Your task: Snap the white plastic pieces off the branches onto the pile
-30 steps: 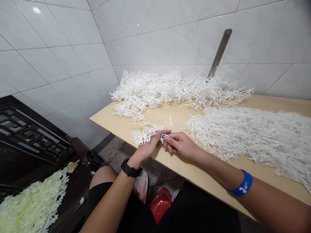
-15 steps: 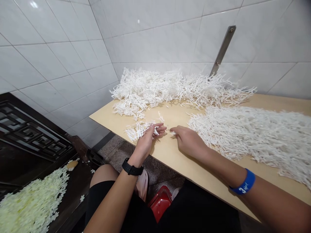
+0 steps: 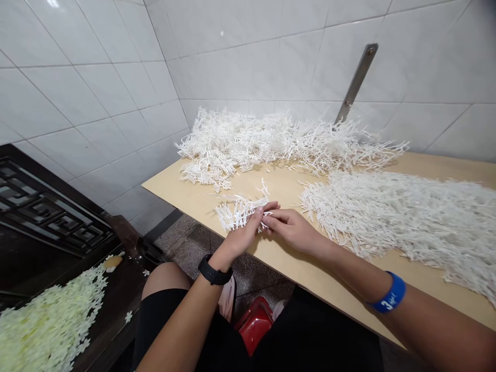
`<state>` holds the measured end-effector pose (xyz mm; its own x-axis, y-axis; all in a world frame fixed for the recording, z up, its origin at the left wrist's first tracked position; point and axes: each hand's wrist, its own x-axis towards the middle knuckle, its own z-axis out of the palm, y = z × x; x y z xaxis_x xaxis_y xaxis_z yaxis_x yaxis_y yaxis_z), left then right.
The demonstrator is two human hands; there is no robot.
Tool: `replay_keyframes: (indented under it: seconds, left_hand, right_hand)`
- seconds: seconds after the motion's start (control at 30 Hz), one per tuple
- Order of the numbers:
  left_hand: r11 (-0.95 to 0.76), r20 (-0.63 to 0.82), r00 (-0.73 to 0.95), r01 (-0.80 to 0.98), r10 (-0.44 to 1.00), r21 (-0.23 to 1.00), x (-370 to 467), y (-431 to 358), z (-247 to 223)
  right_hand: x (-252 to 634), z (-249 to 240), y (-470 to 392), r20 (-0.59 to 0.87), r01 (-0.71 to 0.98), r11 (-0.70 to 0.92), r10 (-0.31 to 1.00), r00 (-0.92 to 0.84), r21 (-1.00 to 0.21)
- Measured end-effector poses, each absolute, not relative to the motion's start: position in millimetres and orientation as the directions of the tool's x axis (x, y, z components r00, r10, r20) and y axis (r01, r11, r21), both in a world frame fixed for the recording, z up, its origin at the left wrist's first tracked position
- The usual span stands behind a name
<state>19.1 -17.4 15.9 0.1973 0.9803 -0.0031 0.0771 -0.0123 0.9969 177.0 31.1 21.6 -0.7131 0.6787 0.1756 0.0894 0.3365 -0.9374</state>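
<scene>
Two bare hands meet over the near edge of a pale wooden bench [image 3: 165, 181], seen from above by the person working. The left hand [image 3: 251, 226] is closed around a small bunch [image 3: 236, 213] of white, branching sprigs, thumb on top, the fan of loose ends spreading out to the left. The right hand [image 3: 292, 227] has thumb and forefinger pinched together on the bunch's other end, touching the left fingertips; exactly which piece they grip is too small to make out. The left grip probably steadies the bunch so the right fingertips can work on single ends.

Behind the hands, a tangled heap [image 3: 248, 137] of similar white sprigs lies along the tiled wall [image 3: 271, 57]. To the right, a flatter pile [image 3: 406, 212] of white strands lies more evenly combed. Keeping them apart looks deliberate, perhaps so the two kinds do not mix, and both seem within easy reach.

At lower left, pale yellow-green blossoms [image 3: 46, 320] cover part of a dark wooden surface. A red plastic object [image 3: 253, 328] sits on the floor between the feet.

A blue wristband [image 3: 389, 293] reads "3", followed by an illegible scrawl. A black watch strap [image 3: 214, 271] shows no readable brand.
</scene>
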Motion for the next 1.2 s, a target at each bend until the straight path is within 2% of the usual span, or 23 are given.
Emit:
replay_keyframes:
  seconds: [0.17,0.23,0.33,0.4,0.47,0.53,0.6,0.63,0.7,0.8,0.9,1.0,1.2]
  left_hand:
    - [0.004,-0.001,-0.014,0.199,1.000,0.980,19.4,-17.8,14.5]
    - [0.038,-0.027,-0.102,0.110,0.994,0.993,18.2,-14.4,11.2]
    - [0.019,-0.052,-0.229,-0.145,0.972,0.989,15.3,-6.5,5.8]
    - [-0.027,-0.030,-0.220,-0.255,0.975,0.967,13.8,-2.3,3.3]
    - [-0.064,0.017,-0.153,-0.305,0.988,0.950,13.2,-0.6,2.0]
    - [-0.086,0.057,-0.098,-0.316,0.994,0.945,13.1,-1.5,1.9]
    - [-0.093,0.082,-0.054,-0.278,0.995,0.956,13.3,-4.3,3.5]
    - [-0.088,0.084,-0.027,-0.236,0.996,0.968,13.5,-6.2,5.0]
    - [-0.066,0.071,0.033,-0.133,0.997,0.989,14.6,-10.3,9.2]
    - [-0.031,0.036,0.118,-0.046,0.992,0.998,17.2,-15.1,15.2]
    - [-0.015,0.028,0.208,-0.065,0.978,0.998,18.6,-16.4,17.1]
    - [-0.039,0.056,0.225,-0.083,0.973,0.996,16.2,-15.1,15.0]
    - [-0.039,0.079,0.221,-0.178,0.972,0.983,12.7,-13.9,13.6]
  right_hand:
    - [176.6,29.9,23.9,0.173,0.176,0.410,0.682,-0.710,-0.895]
    - [175.4,32.4,18.2,0.181,0.182,0.432,0.674,-0.716,-0.883]
    - [175.8,31.5,14.2,0.197,0.218,0.504,0.646,-0.737,-0.836]
    - [179.3,29.0,18.2,0.214,0.307,0.568,0.672,-0.709,-0.764]
    - [185.1,26.7,27.3,0.237,0.464,0.597,0.745,-0.623,-0.654]
    - [191.3,25.9,37.4,0.261,0.622,0.569,0.814,-0.519,-0.538]
    - [195.5,27.1,43.5,0.263,0.706,0.518,0.855,-0.448,-0.482]
    - [196.1,28.3,44.2,0.257,0.712,0.502,0.865,-0.432,-0.491]
    - [193.9,30.8,41.2,0.238,0.645,0.490,0.866,-0.441,-0.587]
    - [184.6,32.0,32.1,0.183,0.389,0.441,0.818,-0.546,-0.809]
    - [175.8,29.8,26.2,0.136,0.137,0.310,0.715,-0.686,-0.941]
    - [173.2,29.1,23.6,0.119,0.049,0.238,0.642,-0.758,-0.970]
    - [175.0,29.1,21.0,0.096,0.143,0.292,0.672,-0.734,-0.946]
